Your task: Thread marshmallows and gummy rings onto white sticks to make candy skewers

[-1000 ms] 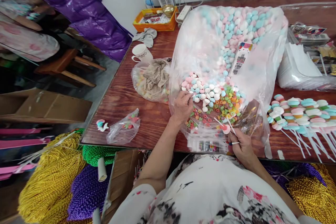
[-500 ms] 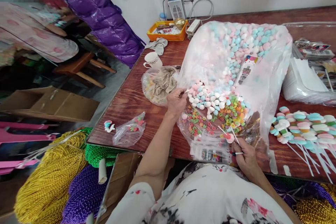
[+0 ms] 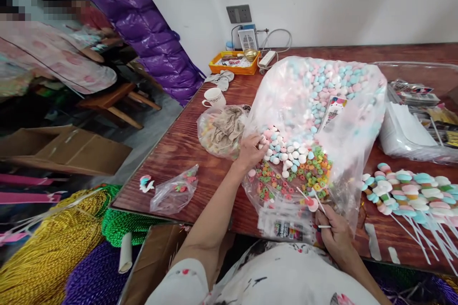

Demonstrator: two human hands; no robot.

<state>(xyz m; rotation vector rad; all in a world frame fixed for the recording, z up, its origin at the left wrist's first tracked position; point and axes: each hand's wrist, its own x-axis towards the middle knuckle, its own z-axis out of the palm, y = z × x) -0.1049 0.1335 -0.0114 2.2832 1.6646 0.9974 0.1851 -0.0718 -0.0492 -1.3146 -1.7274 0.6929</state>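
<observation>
My left hand point(image 3: 251, 151) reaches into the mouth of a big clear plastic bag point(image 3: 282, 90), fingers curled among pink, blue and white round candies point(image 3: 286, 149); whether they hold one is hidden. Coloured ring candies point(image 3: 307, 174) lie just in front of them. My right hand point(image 3: 334, 231) grips thin white sticks point(image 3: 315, 198) near the table's front edge, one with a pink candy point(image 3: 313, 205) threaded on it. Flat printed packets point(image 3: 284, 224) lie under the bag's mouth.
Finished candy skewers point(image 3: 408, 190) lie at the right. A small bag with a cloth point(image 3: 222, 131), a white cup point(image 3: 213, 98), an orange tray point(image 3: 234, 63) and a small bag point(image 3: 174, 192) sit left and back. Another person point(image 3: 53, 57) sits at far left. Gold, green and purple cord bundles point(image 3: 53, 248) lie below.
My left hand moved back onto the pastel candies after lifting towards the bag's left edge. The camera tilted upward, showing more wall. My right hand kept hold of the sticks.
</observation>
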